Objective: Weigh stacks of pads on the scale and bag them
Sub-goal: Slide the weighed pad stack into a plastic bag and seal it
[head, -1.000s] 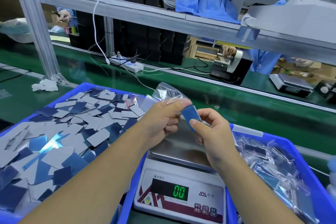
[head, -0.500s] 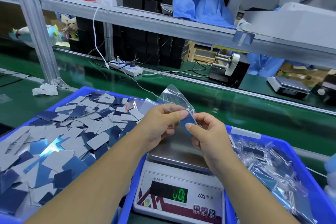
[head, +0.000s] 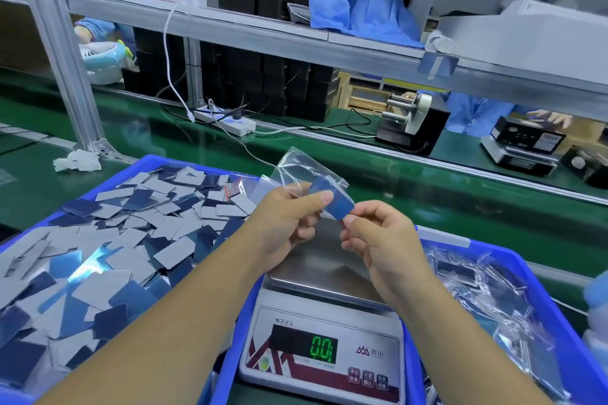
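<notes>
Above the steel pan of the scale (head: pixel 329 270), my left hand (head: pixel 289 220) pinches a small clear plastic bag (head: pixel 302 168) at its mouth. A thin stack of blue pads (head: pixel 335 202) sits partly inside that bag, and my right hand (head: pixel 378 237) pinches the stack's lower end. The scale's green display (head: pixel 324 347) reads about zero and nothing lies on the pan. Loose grey and blue pads (head: pixel 108 253) fill the blue bin (head: pixel 108 176) on the left.
A blue bin (head: pixel 559 322) on the right holds several filled clear bags (head: pixel 477 293). Behind runs a green conveyor belt (head: pixel 411 191) with a power strip (head: pixel 227 120) and cables. An aluminium post (head: pixel 62 56) and shelf stand ahead; other workers sit beyond.
My right hand has pushed the blue stack further into the bag that my left hand holds. Both hands rose slightly above the scale.
</notes>
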`<action>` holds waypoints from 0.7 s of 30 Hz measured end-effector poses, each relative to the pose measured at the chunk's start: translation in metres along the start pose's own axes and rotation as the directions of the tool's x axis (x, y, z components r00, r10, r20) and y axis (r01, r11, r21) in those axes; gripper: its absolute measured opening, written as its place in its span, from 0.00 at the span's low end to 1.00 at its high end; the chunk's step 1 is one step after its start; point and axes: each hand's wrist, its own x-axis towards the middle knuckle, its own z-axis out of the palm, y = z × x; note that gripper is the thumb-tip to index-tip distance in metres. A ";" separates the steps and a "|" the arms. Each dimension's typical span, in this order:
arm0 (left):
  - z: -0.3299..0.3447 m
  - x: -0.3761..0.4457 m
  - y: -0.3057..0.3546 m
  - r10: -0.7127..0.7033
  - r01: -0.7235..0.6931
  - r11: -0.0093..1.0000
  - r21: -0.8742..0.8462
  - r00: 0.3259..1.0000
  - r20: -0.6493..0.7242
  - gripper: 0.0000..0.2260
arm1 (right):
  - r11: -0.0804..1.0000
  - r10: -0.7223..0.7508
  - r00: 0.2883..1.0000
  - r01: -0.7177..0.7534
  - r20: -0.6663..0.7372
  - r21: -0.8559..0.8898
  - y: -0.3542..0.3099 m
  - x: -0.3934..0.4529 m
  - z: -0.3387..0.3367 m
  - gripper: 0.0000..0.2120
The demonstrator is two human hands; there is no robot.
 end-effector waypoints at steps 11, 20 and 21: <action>0.007 -0.005 -0.009 -0.008 0.010 0.982 0.188 1.000 -0.010 0.03 | 0.992 -0.016 1.000 0.013 0.024 0.125 0.001 -0.005 0.011 0.08; 0.003 -0.006 0.001 -0.079 0.076 0.997 0.035 0.993 0.087 0.08 | 0.975 -0.164 0.975 0.136 -0.149 -0.178 -0.002 0.001 0.001 0.09; 0.002 -0.006 0.001 -0.061 0.055 0.994 0.098 0.996 0.063 0.07 | 0.960 -0.199 0.967 0.160 -0.156 -0.231 -0.002 0.002 -0.001 0.10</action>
